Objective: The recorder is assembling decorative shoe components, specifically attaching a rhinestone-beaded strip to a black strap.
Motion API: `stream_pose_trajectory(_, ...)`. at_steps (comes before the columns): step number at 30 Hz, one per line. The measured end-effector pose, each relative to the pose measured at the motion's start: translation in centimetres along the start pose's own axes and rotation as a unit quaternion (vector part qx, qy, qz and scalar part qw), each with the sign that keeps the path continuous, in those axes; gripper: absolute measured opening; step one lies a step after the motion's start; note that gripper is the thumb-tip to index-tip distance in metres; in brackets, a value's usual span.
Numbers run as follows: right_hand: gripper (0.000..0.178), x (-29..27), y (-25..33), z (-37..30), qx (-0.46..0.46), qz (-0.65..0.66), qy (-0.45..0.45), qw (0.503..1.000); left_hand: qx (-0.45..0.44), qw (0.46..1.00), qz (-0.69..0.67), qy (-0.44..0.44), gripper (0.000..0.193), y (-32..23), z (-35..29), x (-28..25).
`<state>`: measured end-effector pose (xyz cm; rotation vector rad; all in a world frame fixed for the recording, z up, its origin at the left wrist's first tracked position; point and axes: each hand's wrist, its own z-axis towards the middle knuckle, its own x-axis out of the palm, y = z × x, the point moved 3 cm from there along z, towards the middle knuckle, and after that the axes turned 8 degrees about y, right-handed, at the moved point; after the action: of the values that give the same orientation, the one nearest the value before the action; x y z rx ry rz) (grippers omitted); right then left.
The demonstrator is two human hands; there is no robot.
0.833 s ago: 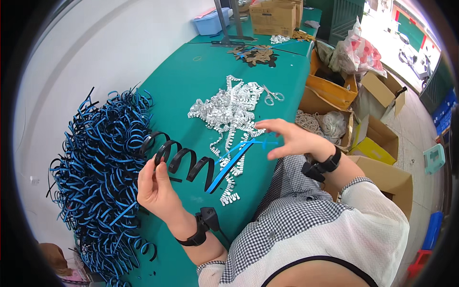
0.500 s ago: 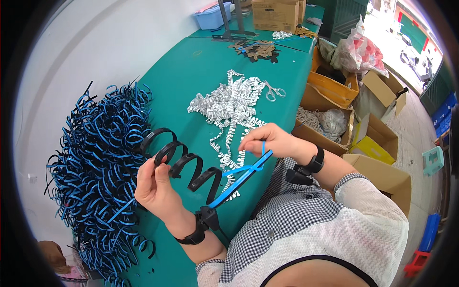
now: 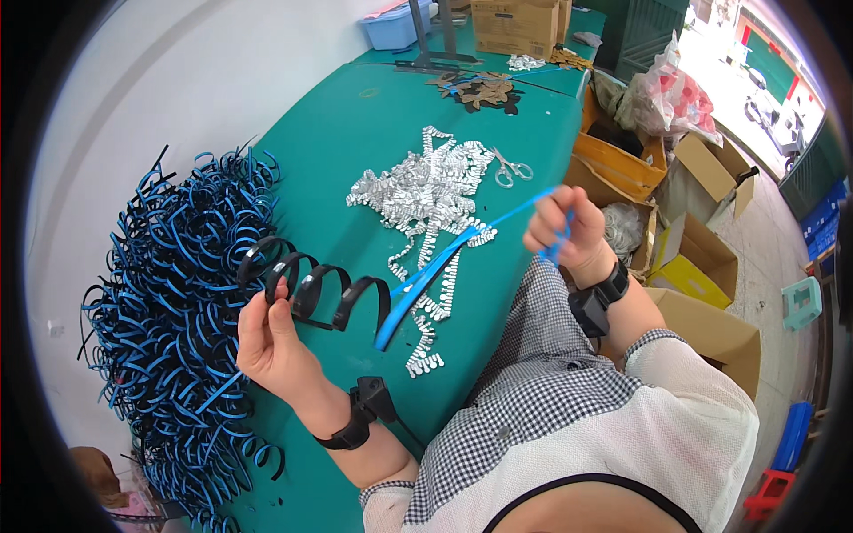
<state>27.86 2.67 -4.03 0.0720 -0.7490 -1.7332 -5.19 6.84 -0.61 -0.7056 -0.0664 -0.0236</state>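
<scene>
A coiled black strip (image 3: 306,286) with a blue inner face hangs over the table. My left hand (image 3: 277,346) pinches it near its left end between thumb and fingers. Its other end runs straight and shows blue (image 3: 410,306). A thin blue ribbon (image 3: 520,206) stretches taut from that end to my right hand (image 3: 573,231), whose fingers are curled tight round it, slightly blurred. More of the ribbon hangs below those fingers. Whether it is knotted onto the strip I cannot make out. Left of my left hand lies a big pile of similar black-and-blue coils (image 3: 182,329).
On the green table (image 3: 355,133) lie a heap of white notched strips (image 3: 422,191), scissors (image 3: 512,169) and brown flat pieces (image 3: 484,89). A carton (image 3: 515,28) and a blue bin (image 3: 393,28) stand at the back. Open boxes (image 3: 697,258) line the right side.
My right hand has swung right and up, drawing the blue ribbon out straight. My left hand and the coil have shifted slightly left.
</scene>
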Motion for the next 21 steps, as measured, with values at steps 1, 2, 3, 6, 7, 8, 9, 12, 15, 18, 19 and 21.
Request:
stream_pose_trajectory(1, 0.032, -0.1, -0.3, 0.0, -0.007, -0.005, -0.180, 0.984, -0.001, 1.000, -0.002, 0.002, 0.019, 0.1, 0.0, 0.3)
stream_pose_trajectory(2, 0.034, -0.5, -0.6, -0.3, -0.014, -0.010, -0.355, 0.935, -0.001, 1.000, -0.017, 0.023, 0.019, 0.1, 0.0, 0.7)
stream_pose_trajectory(3, 0.034, -0.7, -1.0, 0.2, -0.014, -0.009, -0.354, 0.935, 0.001, 0.999, -0.029, 0.042, 0.019, 0.0, -0.1, 0.9)
stream_pose_trajectory(6, 0.035, -1.6, -3.2, 1.3, 0.143, -0.168, -0.348, 0.911, -0.017, 0.994, -0.105, 0.021, 0.019, 0.2, -0.6, 1.3)
stream_pose_trajectory(7, 0.033, -1.8, -4.6, 0.9, 0.236, -0.246, -0.323, 0.883, -0.016, 0.994, -0.105, 0.021, 0.019, 0.2, -0.6, 1.5)
stream_pose_trajectory(8, 0.032, -1.9, -6.0, 0.2, 0.325, -0.320, -0.293, 0.840, -0.031, 0.996, -0.087, -0.004, 0.019, 0.2, -0.6, 1.6)
stream_pose_trajectory(9, 0.029, -1.6, -7.2, -0.4, 0.325, -0.360, -0.254, 0.837, -0.046, 0.996, -0.069, -0.029, 0.019, 0.4, -0.6, 1.6)
stream_pose_trajectory(12, 0.022, 1.1, -8.0, 0.0, 0.360, -0.441, -0.117, 0.814, -0.076, 0.992, 0.056, -0.081, 0.019, -0.1, -0.3, 1.5)
stream_pose_trajectory(15, 0.019, 2.9, -6.0, 0.9, 0.349, -0.487, -0.028, 0.800, -0.051, 0.980, 0.173, -0.079, 0.016, -0.4, 0.2, 1.1)
stream_pose_trajectory(18, 0.010, 3.7, -1.5, 1.3, 0.314, -0.433, -0.135, 0.834, -0.022, 0.974, 0.211, -0.082, 0.016, -0.2, 0.4, -0.1)
stream_pose_trajectory(19, 0.013, 2.9, 0.1, 0.0, 0.302, -0.408, -0.195, 0.839, -0.009, 0.980, 0.175, -0.089, 0.016, 0.0, 0.5, -0.5)
stream_pose_trajectory(21, 0.018, 2.0, 2.7, -2.0, 0.200, -0.388, -0.308, 0.845, -0.032, 0.983, 0.145, -0.111, 0.017, 0.2, 0.8, -1.0)
